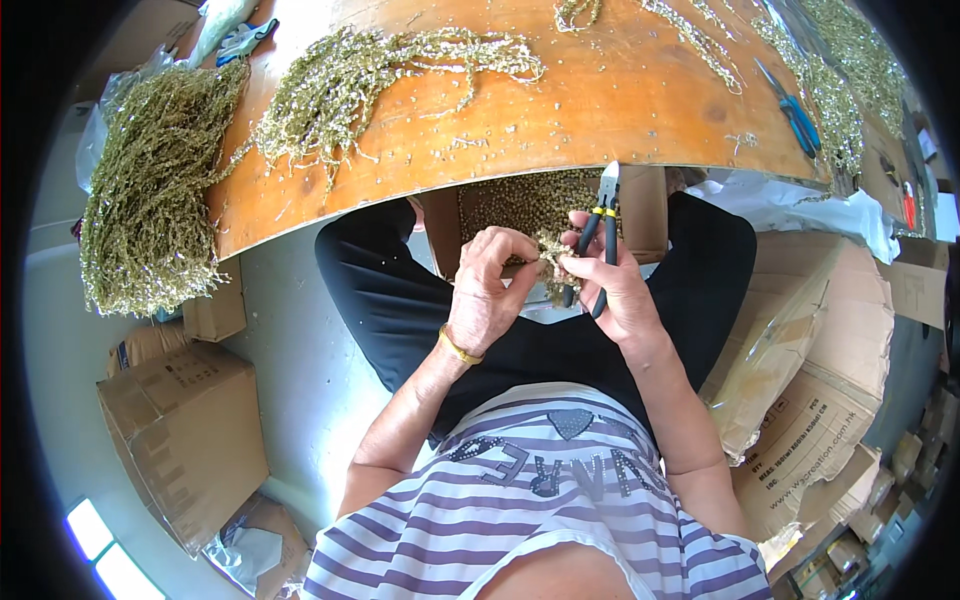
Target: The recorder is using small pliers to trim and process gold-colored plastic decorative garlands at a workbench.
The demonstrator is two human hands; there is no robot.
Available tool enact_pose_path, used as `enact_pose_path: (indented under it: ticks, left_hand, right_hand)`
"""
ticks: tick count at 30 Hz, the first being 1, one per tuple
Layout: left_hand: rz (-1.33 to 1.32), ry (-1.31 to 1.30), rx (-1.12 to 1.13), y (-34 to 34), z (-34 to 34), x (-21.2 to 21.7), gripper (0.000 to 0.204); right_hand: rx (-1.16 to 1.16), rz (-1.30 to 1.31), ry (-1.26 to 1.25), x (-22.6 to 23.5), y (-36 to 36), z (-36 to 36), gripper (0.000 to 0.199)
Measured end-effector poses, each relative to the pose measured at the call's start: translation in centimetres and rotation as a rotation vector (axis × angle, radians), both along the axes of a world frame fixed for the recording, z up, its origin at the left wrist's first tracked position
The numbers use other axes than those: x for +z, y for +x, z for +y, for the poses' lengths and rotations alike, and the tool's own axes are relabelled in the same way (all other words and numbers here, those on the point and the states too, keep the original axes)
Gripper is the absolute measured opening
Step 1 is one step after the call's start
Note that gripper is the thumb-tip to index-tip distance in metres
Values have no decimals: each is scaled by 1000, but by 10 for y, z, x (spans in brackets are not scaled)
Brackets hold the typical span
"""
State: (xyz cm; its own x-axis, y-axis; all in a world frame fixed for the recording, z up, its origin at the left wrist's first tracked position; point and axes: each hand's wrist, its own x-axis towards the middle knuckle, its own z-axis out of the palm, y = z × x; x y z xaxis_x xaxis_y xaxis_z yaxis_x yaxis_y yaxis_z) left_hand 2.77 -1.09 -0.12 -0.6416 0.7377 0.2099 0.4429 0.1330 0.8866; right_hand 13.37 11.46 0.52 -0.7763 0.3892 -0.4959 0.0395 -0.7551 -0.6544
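Note:
My left hand (pixel 488 290) pinches a small sprig of dried beaded stems (pixel 549 252) over my lap. My right hand (pixel 618 285) holds the same sprig at its fingertips and grips a pair of black-and-yellow handled pliers (pixel 603 225), jaws pointing up. Under both hands an open cardboard box (pixel 640 205) between my knees is filled with small greenish beads (pixel 520 205). A gold bangle sits on my left wrist.
A curved wooden table (pixel 600 100) carries bunches of greenish dried stems (pixel 340 80), loose beads and blue-handled cutters (pixel 795 110). A large bundle of stems (pixel 150 190) hangs off its left end. Cardboard boxes (pixel 185 430) stand on the floor at both sides.

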Motion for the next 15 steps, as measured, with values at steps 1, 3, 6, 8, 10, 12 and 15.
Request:
enact_pose_path:
  ticks: [1,3,6,8,10,12,15]
  left_hand:
    - [43,-2,-15,1,1,2,17]
    - [88,-2,-30,1,2,7,17]
    - [84,-25,-112,1,1,11,14]
    - [-311,95,-41,6,0,12,13]
    - [-312,16,-40,3,-4,12,14]
    - [-335,-58,-60,3,-3,9,14]
    - [-753,48,-72,3,-3,-1,15]
  right_hand:
    - [-1,0,1,3,0,0,42]
    - [-17,100,-111,7,-2,-1,41]
    - [-22,90,-132,7,-1,-1,41]
    - [-36,77,-95,6,-2,-4,41]
    - [-54,64,-56,5,-2,-6,40]
    - [-58,69,-15,2,-2,-7,40]
    - [-43,42,57,-5,-1,-6,40]
